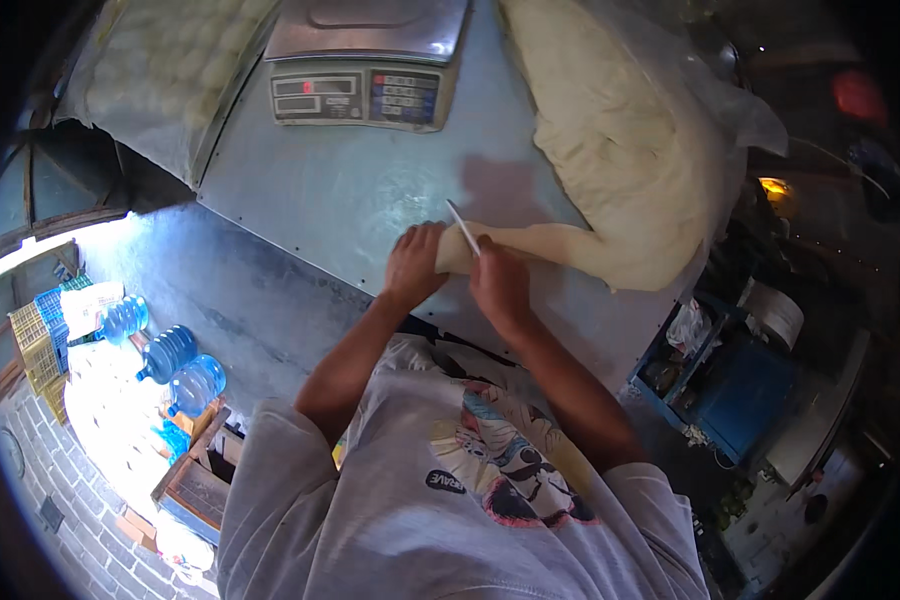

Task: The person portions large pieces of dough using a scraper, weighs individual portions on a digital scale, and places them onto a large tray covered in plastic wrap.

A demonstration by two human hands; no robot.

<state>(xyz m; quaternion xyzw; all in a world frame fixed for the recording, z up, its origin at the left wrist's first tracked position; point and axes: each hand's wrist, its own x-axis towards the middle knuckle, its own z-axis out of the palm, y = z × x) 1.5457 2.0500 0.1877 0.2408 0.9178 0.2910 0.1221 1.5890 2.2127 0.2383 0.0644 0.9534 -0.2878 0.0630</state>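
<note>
At the table's near edge, the dough strip's (530,243) left end is clamped under the left hand (413,262), its length running rightward, while a blade (463,228) is gripped in the right hand (500,285).

A grey metal desk (350,190) carries a big mass of pale dough (620,130) stretching away right of the hands, and a weighing scale (365,60) well beyond them.

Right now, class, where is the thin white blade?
In the head view the white blade stands near the middle of the metal table, held by the right hand, cutting the dough strip's end beside the left hand.
</note>
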